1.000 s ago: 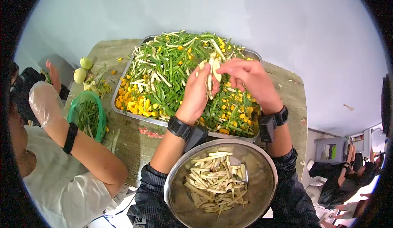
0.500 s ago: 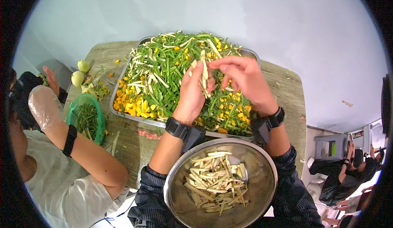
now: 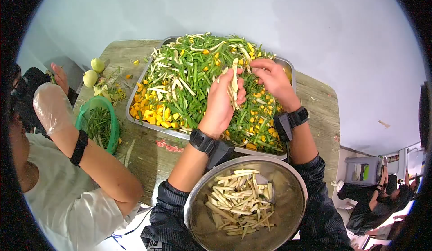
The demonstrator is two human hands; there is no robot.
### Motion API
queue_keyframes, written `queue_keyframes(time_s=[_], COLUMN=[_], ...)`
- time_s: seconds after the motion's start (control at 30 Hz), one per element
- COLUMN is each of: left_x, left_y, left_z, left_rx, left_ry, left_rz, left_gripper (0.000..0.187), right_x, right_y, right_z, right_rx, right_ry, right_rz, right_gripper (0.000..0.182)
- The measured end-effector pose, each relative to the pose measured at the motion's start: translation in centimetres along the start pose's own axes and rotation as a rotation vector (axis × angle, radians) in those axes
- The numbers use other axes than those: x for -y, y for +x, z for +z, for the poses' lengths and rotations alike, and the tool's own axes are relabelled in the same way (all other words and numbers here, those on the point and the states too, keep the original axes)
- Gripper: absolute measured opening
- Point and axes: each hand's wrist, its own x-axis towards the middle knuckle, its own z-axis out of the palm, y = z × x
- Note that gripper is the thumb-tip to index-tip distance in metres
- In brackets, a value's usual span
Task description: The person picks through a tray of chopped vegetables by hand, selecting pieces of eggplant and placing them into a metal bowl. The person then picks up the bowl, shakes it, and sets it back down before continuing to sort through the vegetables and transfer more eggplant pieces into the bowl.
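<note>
My left hand (image 3: pixel 221 101) is closed around a few pale, cut vegetable strips (image 3: pixel 234 82), which stick up past its fingers above the heaped tray. To its right, my right hand (image 3: pixel 275 82) hovers over the tray with thumb and fingertips drawn together; whatever they pinch, if anything, is too small to make out. Below both hands is a metal tray (image 3: pixel 131 111) piled with chopped green stalks (image 3: pixel 191 82), pale strips and orange-yellow cubes (image 3: pixel 155 117). Close to my body, between my forearms, a steel bowl (image 3: pixel 291 206) contains many similar pale strips (image 3: pixel 238 201).
A green basket (image 3: pixel 113 131) of leafy greens stands left of the tray. Two pale green round vegetables (image 3: pixel 90 78) and scraps lie behind it on the wooden table (image 3: pixel 317 102). At the left, a co-worker's gloved hand (image 3: pixel 53 109) is raised. A grey stool (image 3: pixel 362 170) stands at the right.
My right hand has drawn away from my left, and its stretched index finger has bent in toward the thumb. My left hand still grips the strips. The whole view has shifted slightly.
</note>
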Motion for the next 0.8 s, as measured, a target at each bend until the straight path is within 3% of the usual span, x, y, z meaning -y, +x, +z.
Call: queue_keyframes(time_s=[0.33, 0.4, 0.53, 0.6, 0.73, 0.8], left_x=[0.1, -0.1, -0.3, -0.4, 0.1, 0.2], left_y=[-0.2, -0.3, -0.6, -0.6, -0.4, -0.3], left_z=[-0.1, 0.1, 1.0, 1.1, 0.1, -0.1], left_rx=[-0.021, -0.030, -0.098, -0.110, -0.053, -0.036], left_ry=[0.065, 0.035, 0.125, 0.142, 0.146, 0.126], left_rz=[0.021, 0.008, 0.033, 0.058, 0.091, 0.094], left_gripper=[0.020, 0.020, 0.021, 0.021, 0.025, 0.025], right_x=[-0.1, -1.2, -0.5, 1.3, 1.6, -0.1], right_y=[0.0, 0.3, -0.1, -0.6, -0.8, -0.4], right_z=[-0.3, -0.1, 0.3, -0.2, -0.4, 0.0], right_rx=[0.085, 0.054, -0.055, -0.063, -0.123, -0.121], right_ry=[-0.093, -0.227, -0.141, 0.037, -0.026, -0.204], right_rz=[0.073, -0.026, -0.105, 0.052, 0.045, -0.173], right_gripper=[0.030, 0.030, 0.029, 0.028, 0.026, 0.025])
